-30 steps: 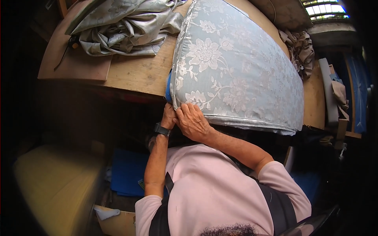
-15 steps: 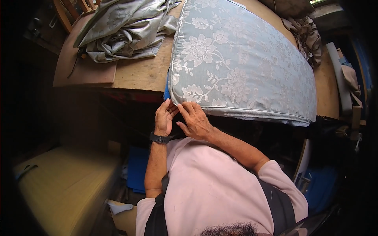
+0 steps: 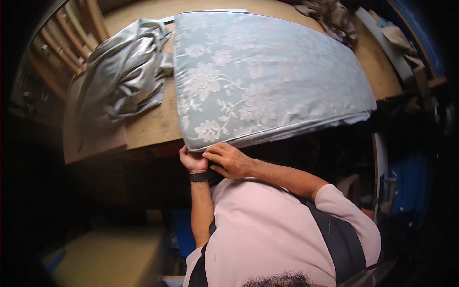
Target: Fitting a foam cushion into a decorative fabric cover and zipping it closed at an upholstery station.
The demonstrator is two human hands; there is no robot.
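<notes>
A large pale blue cushion (image 3: 267, 76) with a woven flower pattern and piped edges lies across the table, its near edge overhanging. At its near left corner my left hand (image 3: 193, 161), with a black watch on the wrist, is closed on the edge from below; some fingers are hidden under the corner. Just to the right, my right hand (image 3: 229, 160) pinches the piped edge with bent fingers. White filling or lining shows along the cushion's underside toward the right.
Left of the cushion, a heap of shiny grey-green fabric (image 3: 129, 76) lies on the wooden table (image 3: 155, 119). Wooden slats (image 3: 64, 40) stand behind it. Brown crumpled cloth (image 3: 334, 19) lies at the far right. A yellowish block (image 3: 110, 258) sits low at the left.
The whole view has shifted, with the cushion and table now turned and further left. My left fingers have moved under the corner; my right hand stays at the edge beside it.
</notes>
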